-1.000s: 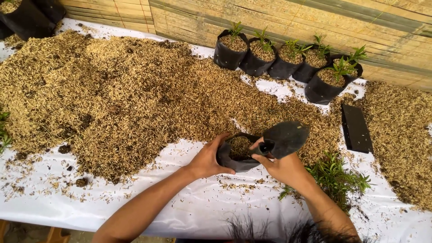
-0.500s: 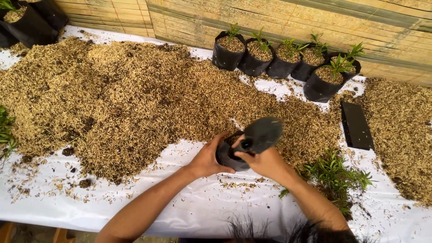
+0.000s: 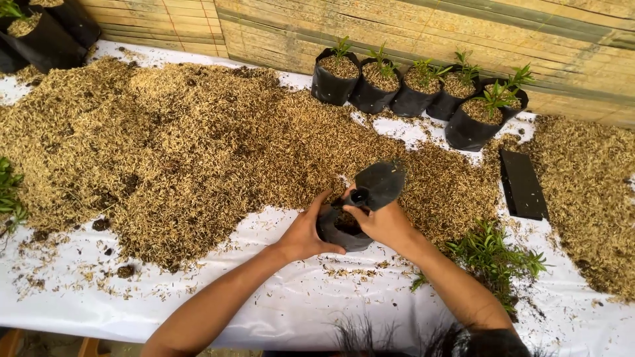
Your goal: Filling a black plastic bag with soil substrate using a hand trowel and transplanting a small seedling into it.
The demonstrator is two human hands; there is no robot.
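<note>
The left hand (image 3: 305,233) wraps its fingers around the left side of a small black grow bag (image 3: 340,230), thumb pointing up along the bag's far edge and the palm pressed to its wall, so the bag is gripped rather than merely touched. The right hand (image 3: 383,223) closes its fingers on the handle of a black scoop (image 3: 376,187), whose blade sticks up and to the far right above the bag's mouth; the same hand seems also to pinch the bag's right rim, though the fingers hide that contact. The bag stands on the white plastic sheet (image 3: 291,304) near the middle of the table, at the near edge of a broad heap of rice husk mix (image 3: 172,152) that spreads to the left and far side. Dark filling shows inside the bag's open top.

Just right of the right forearm lies a bundle of green seedlings (image 3: 493,254) on the sheet. Farther right, a flat stack of empty black bags (image 3: 522,185) rests against another patch of husk. Along the far side, by the bamboo wall (image 3: 423,33), stands a row of filled grow bags with seedlings (image 3: 417,89).
</note>
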